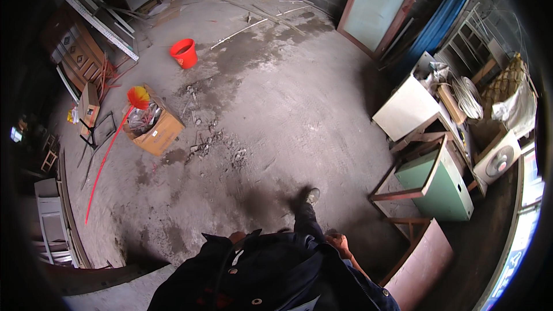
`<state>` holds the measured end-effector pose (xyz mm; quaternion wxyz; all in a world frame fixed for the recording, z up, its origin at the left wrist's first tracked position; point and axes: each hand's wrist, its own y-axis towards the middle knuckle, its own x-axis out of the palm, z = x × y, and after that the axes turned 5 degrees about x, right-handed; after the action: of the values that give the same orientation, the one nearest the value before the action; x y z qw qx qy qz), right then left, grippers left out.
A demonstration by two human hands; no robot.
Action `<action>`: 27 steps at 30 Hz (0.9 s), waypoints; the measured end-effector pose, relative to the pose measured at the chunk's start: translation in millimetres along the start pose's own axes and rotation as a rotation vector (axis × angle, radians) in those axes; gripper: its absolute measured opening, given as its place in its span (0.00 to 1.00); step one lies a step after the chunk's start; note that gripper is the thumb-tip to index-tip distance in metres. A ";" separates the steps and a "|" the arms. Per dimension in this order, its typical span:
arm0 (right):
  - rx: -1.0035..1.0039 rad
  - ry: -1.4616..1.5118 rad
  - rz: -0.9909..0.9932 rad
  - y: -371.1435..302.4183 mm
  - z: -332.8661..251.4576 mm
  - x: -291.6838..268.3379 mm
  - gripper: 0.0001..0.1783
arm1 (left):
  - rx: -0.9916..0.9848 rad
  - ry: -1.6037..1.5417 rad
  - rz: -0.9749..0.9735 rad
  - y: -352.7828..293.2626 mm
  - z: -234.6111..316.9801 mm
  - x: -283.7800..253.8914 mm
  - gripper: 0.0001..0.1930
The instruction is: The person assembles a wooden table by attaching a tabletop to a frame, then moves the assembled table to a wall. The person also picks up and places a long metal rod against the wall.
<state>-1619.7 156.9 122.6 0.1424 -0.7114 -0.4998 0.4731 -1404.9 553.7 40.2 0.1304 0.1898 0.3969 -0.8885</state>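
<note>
My right hand [340, 244] hangs low beside my dark jacket, its fingers curled in; no object shows in it. Of my left hand [237, 236] only a small brownish patch seems to show at the jacket's edge, with the fingers hidden. One shoe [313, 196] is on the concrete floor ahead of me. The pinkish board [423, 259] of a tilted piece of furniture is nearest to my right hand. Farther ahead on the left are an open cardboard box [161, 134], a yellow-and-red brush head [138, 97] on a long red pole [102, 164], and a red bucket [184, 53].
Rubble [216, 147] lies on the floor right of the box. At right stand a green cabinet [435, 187], a wooden frame [403, 194], a white box-shaped unit [406, 106] and a fan unit [500, 161]. A framed glass panel [380, 6] leans on the back wall; doors [75, 52] lean at left.
</note>
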 end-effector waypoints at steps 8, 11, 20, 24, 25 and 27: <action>-0.104 -0.312 -0.167 141.5 4.6 -42.9 0.09 | 0.071 0.060 0.098 80.4 56.2 -55.3 0.20; 0.030 0.209 -0.047 203.6 -19.4 -69.4 0.11 | 0.224 0.341 0.155 127.8 82.8 -113.8 0.16; -0.155 0.071 -0.029 306.5 -99.8 -118.5 0.15 | 0.187 0.061 0.603 180.5 150.4 -191.2 0.15; -0.286 -0.229 -0.081 330.1 -118.3 -122.4 0.17 | 0.336 0.350 0.520 205.5 81.5 -176.6 0.15; -0.020 -0.019 -0.178 324.4 -132.7 -117.8 0.18 | 0.341 0.395 0.472 201.3 64.2 -172.0 0.15; -0.027 -0.123 -0.260 340.5 -154.4 -107.1 0.18 | 0.196 0.173 0.381 183.0 -0.5 -157.5 0.15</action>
<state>-1303.2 -48.7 28.4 0.1620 -0.6121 -0.6018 0.4868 -1194.0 447.8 -10.7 0.2422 0.3486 0.2755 -0.8625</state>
